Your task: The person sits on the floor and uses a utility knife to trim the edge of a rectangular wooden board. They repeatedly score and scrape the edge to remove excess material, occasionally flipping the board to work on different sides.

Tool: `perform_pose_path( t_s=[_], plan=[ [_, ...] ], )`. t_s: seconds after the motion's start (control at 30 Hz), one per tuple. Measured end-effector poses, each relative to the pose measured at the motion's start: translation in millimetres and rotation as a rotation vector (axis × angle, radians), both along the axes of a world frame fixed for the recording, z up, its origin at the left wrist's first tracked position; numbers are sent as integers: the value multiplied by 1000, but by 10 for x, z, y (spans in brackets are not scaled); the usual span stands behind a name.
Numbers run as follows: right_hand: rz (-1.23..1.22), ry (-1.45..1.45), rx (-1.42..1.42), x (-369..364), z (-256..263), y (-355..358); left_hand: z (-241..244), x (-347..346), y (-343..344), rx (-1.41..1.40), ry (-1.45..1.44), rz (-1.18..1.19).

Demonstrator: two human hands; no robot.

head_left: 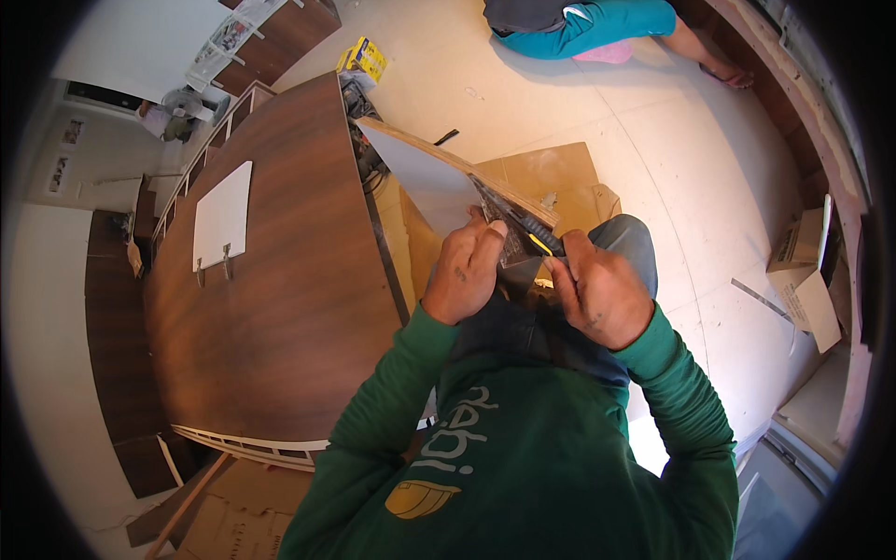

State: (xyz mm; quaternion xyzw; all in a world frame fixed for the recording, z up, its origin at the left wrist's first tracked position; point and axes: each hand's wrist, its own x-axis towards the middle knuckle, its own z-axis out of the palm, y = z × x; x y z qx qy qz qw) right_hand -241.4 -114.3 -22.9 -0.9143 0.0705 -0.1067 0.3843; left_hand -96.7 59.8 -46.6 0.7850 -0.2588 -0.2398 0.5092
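My right hand [607, 294] is closed around a black and yellow utility knife [542, 234], which points up and left along the edge of a board. That board [427, 168] has a pale face and a wood-coloured edge, and it stands tilted in front of me. A dark strip of laminate or film [511, 241] hangs at its near end. With fingers and thumb, my left hand [467, 269] pinches this strip close to the board's face. Whether the blade touches the strip or the board cannot be told.
On the left lies a large brown wood-grain panel [280, 280] bearing a white board [222, 217] with two hinges. Cardboard [546, 168] lies beyond the tilted board. A yellow box [365, 59] and tools stand near the panel's corner. Another person [581, 28] sits at the top; a cardboard box [805, 280] is right.
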Motion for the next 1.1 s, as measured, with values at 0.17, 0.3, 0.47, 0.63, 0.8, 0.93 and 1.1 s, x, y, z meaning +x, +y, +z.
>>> perform_pose_path(
  t_s=[0.17,0.3,0.47,0.63,0.8,0.93,1.1],
  plan=[
    [-2,72,-56,-88,-40,-1,-128,-4,32,-80,24,13],
    [-7,42,-106,-187,-72,20,-49,-39,49,-22,-45,4],
    [-5,88,-84,-498,8,-18,-54,-66,23,-101,-12,43],
    [-102,-37,-21,-327,188,130,-44,-98,28,-142,-9,40],
    [-94,-70,-4,-99,-27,192,-38,-59,73,-60,-25,-9],
    [-82,-71,21,-43,-48,197,-48,-58,76,-64,-27,-13],
    [-99,-34,22,4,-62,244,-51,-26,108,4,23,-27]
  ],
)
